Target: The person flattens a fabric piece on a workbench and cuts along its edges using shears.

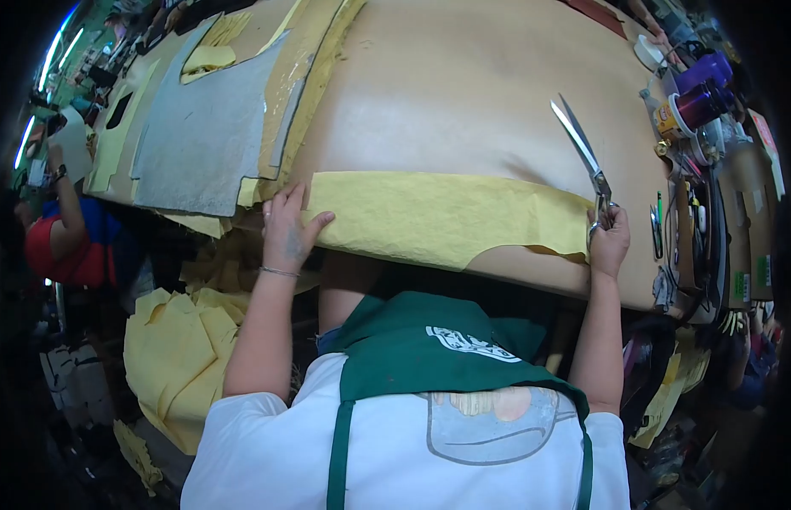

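Note:
A long strip of yellow sheet material point(429, 212), perhaps leather, lies across the table's near edge, with a curved notch along its lower right side. My left hand point(289, 225) rests at the strip's left end, fingers spread and thumb stretched over its edge. At the other end, my right hand point(610, 242) grips a pair of metal scissors point(587, 153) by the handles. Their blades are slightly apart and point away from me, above the table. The fingers of my right hand are close to the strip's right edge; whether they also pinch it I cannot tell.
Stacked grey and yellow sheets point(200, 136) cover the table's left side. Jars, a purple cup point(702, 104) and tools crowd the right edge. More yellow pieces point(179, 357) hang in a pile below left. Another person point(72, 238) is at the far left.

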Motion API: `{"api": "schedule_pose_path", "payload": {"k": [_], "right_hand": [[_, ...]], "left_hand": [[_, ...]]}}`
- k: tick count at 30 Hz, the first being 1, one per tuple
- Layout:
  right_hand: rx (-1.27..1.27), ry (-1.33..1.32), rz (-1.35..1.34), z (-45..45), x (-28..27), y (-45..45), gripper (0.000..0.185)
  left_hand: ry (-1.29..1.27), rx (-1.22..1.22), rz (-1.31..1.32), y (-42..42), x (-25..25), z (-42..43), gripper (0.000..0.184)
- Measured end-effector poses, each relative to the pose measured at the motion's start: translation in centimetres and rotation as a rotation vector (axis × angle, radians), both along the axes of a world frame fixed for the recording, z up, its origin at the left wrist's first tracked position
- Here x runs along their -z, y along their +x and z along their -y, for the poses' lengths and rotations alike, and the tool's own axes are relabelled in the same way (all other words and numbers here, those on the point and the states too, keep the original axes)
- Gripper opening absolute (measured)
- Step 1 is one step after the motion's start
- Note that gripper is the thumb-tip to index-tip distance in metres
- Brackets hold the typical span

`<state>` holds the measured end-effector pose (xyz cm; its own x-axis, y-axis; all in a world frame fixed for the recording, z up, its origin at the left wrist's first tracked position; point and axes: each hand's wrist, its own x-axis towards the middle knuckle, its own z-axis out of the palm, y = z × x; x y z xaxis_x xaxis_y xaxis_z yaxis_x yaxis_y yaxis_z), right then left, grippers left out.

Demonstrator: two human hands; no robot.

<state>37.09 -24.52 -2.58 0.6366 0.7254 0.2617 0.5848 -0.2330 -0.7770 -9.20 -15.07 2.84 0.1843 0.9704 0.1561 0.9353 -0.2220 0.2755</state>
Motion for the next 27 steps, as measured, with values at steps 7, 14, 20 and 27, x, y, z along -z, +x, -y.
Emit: {"api": "schedule_pose_path", "payload": {"k": [7,14,20,27], "right_hand": [[-0.005,0.056,0.134,0.5,-0.1,0.3,0.012],[0.064,-0.019,-0.148,6.5,-5.0,-2.0,0.019],[0.235,-0.064,-0.263,10.0,-3.8,-4.8,0.026],[0.264,0.176,-0.556,13.3,-3.5,-2.7,0.019]], "left_hand": [[-0.051,-0.001,0.366,-0.1,1.6,-1.4,0.025],[0.674,0.309,0.034,12.1,-12.5,-13.8,0.016],[0.682,0.264,-0.114,28.7,-16.6,-18.0,0.040],[-0.052,0.126,-0.209,23.9,-2.7,-17.8,0.087]]}}
